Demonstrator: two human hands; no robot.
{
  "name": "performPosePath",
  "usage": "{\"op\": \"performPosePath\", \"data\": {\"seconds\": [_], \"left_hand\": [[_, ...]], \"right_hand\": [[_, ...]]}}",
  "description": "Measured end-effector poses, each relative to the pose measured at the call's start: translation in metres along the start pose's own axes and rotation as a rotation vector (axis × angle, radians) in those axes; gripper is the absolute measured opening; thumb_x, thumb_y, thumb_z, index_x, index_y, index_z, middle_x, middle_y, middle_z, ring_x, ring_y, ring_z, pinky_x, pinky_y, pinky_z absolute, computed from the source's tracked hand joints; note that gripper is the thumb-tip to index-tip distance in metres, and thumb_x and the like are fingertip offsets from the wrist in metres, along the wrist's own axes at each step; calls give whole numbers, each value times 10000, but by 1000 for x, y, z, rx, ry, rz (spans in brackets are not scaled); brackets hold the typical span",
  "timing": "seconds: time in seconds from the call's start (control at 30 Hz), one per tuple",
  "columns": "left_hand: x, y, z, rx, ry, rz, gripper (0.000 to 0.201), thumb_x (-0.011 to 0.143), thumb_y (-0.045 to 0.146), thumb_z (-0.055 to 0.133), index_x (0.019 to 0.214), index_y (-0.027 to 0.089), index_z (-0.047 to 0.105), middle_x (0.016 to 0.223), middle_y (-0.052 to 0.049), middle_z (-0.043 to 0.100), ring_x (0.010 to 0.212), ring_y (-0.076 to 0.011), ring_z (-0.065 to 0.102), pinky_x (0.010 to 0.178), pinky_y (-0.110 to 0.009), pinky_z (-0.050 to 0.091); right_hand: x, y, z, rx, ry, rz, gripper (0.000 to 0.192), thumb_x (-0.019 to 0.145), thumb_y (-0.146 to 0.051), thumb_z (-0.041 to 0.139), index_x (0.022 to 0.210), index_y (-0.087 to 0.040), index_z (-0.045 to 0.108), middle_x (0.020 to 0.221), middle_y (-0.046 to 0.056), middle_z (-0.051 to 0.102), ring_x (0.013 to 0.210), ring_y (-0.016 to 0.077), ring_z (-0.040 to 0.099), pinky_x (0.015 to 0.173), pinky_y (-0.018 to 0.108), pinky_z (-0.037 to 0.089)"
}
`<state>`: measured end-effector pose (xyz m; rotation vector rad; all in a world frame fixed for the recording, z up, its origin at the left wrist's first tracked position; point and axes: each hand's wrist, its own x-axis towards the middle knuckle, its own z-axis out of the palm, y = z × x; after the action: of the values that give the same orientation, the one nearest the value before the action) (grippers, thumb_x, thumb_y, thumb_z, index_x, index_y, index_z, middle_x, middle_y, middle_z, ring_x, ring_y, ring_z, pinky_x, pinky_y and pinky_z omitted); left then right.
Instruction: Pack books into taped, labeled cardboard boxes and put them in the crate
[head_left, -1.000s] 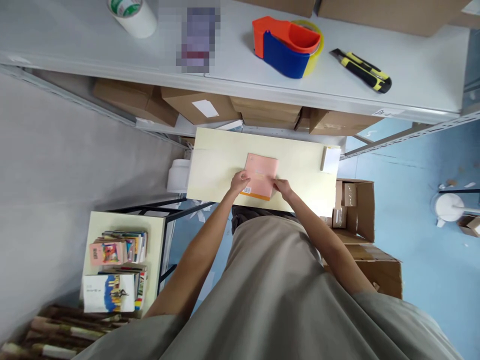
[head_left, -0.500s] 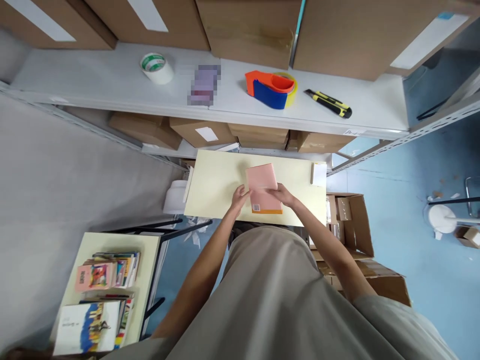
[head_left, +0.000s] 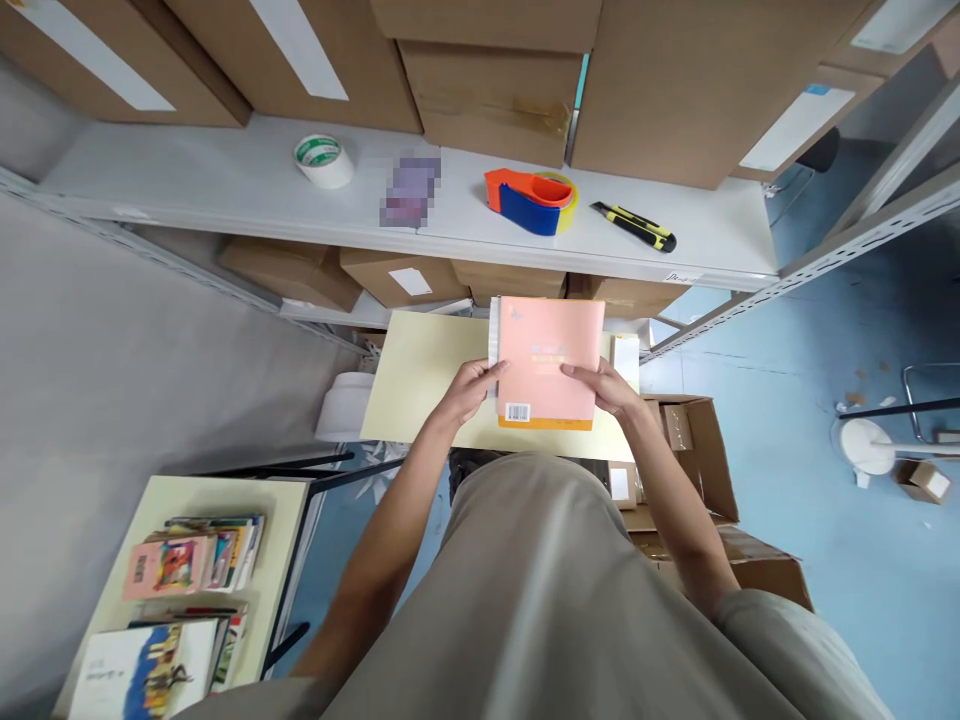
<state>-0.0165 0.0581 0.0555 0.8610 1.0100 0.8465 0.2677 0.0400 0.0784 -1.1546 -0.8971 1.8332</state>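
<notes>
Both hands grip pink book (head_left: 549, 360) above cream table (head_left: 416, 375): left hand (head_left: 471, 388) pinches its 9 o'clock edge, right hand (head_left: 609, 385) its 3 o'clock edge. Tape dispenser (head_left: 531, 200) on shelf (head_left: 225, 185) at 12 o'clock.

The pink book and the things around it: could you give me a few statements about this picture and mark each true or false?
1. Both the left hand and the right hand grip the pink book. True.
2. The book's barcode faces the camera. True.
3. The tape dispenser lies on the floor. False: it sits on the grey shelf.
4. The utility knife is left of the dispenser. False: it lies to its right.
5. The white tape roll sits on the same shelf. True.
</notes>
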Motion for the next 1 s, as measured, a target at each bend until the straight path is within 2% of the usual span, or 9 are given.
{"op": "performPosePath", "data": {"seconds": [0.1, 0.27, 0.43, 0.57, 0.7, 0.77, 0.83, 0.93, 1.0], "left_hand": [[2, -1, 1, 41, 57, 32, 718, 663, 824, 1000, 864, 157, 827, 884, -80, 828, 945, -269, 777, 884, -363, 617], [-2, 4, -4, 330, 189, 165, 526, 926, 685, 859, 804, 183, 758, 721, -10, 694, 787, -210, 680, 691, -273, 519], [-13, 7, 15, 685, 267, 265, 360, 1061, 522, 724, 942, 201, 836, 727, -25, 721, 724, -213, 652, 693, -284, 473], [-32, 4, 51, 869, 233, 239, 351, 1040, 361, 750, 1360, 249, 845, 1065, -121, 863, 1076, -356, 801, 971, -375, 576], [-53, 5, 69, 857, 120, 318, 667, 922, 303, 873, 1568, 209, 736, 1493, -167, 783, 1481, -440, 676, 1286, -497, 507], [-58, 8, 57, 735, 27, 341, 672, 929, 364, 882, 1569, 221, 733, 1558, -143, 750, 1539, -426, 640, 1339, -524, 480], [-56, 11, 33, 596, 40, 308, 608, 971, 460, 849, 1525, 227, 753, 1562, -129, 749, 1530, -404, 654, 1325, -526, 510], [-43, 13, -14, 483, 357, 245, 764, 906, 531, 926, 1564, 218, 696, 1699, -155, 637, 1664, -414, 514, 1345, -520, 484], [-35, 9, -41, 368, 388, 128, 805, 879, 591, 941, 1550, 221, 692, 1677, -177, 653, 1646, -420, 540, 1294, -523, 532]], "right_hand": [[10, 9, -6, -52, 61, -21, 772, 723, -640, 1037, 1316, -199, 814, 1412, 155, 840, 1374, 421, 755, 1257, 621, 582], [24, 33, 0, -241, 366, -214, 1012, 803, -748, 933, 1643, -264, 642, 1762, 159, 589, 1661, 411, 513, 1374, 627, 449], [21, 48, 56, -206, 126, -170, 1136, 823, -813, 891, 1756, -286, 512, 1822, 143, 507, 1663, 393, 511, 1335, 566, 501], [16, 44, 94, -225, 120, -224, 838, 877, -815, 842, 1478, -248, 706, 1486, 115, 742, 1470, 362, 642, 1199, 444, 592], [21, 43, 91, -206, 285, -213, 680, 927, -888, 710, 1028, -216, 715, 987, 65, 749, 1063, 297, 719, 926, 373, 634], [24, 46, 79, -154, 294, -177, 717, 880, -936, 714, 952, -223, 684, 910, 53, 730, 960, 269, 713, 838, 356, 627], [24, 46, 68, -104, 248, -125, 756, 808, -971, 757, 947, -231, 688, 897, 49, 745, 918, 262, 724, 800, 355, 630], [19, 41, 58, -35, 139, -70, 772, 774, -965, 810, 1026, -238, 740, 971, 64, 810, 1018, 300, 774, 871, 394, 663], [14, 35, 57, 7, 70, -49, 752, 794, -936, 831, 1074, -241, 764, 1049, 84, 843, 1157, 334, 786, 983, 439, 672]]}}
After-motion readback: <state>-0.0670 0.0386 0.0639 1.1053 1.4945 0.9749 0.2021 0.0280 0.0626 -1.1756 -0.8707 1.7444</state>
